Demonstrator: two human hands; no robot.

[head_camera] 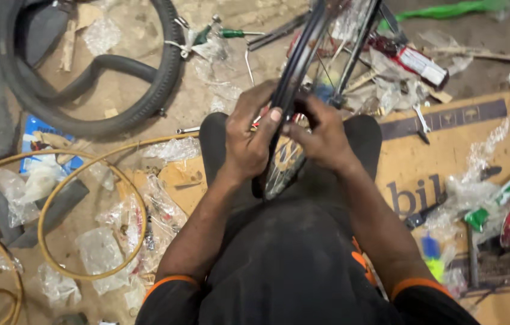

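A black spoked metal bicycle wheel rim [294, 72] is steadied upright between the knees; it is pinched closed by the left hand [249, 141] and right hand [321, 135]; a black rubber tyre [164, 72] lies nearby.

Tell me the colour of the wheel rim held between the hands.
Black, in the head view: the wheel rim is gripped by the left hand and right hand.

Floor [207, 90]: bare, dusty, tan earth or concrete, littered throughout. Flattened brown cardboard [423, 162] spread right of the hands. Black bicycle tyre [86, 120] with an inner tube [104, 69] inside it, up and left of the hands. Thin yellow hoops [56, 198] lower left, among crumpled clear plastic bags [98, 253]. Screwdriver with green handle [231, 33] above the hands. Small tools and wrappers scattered far right. Light dim, even; no walls or windows seen.
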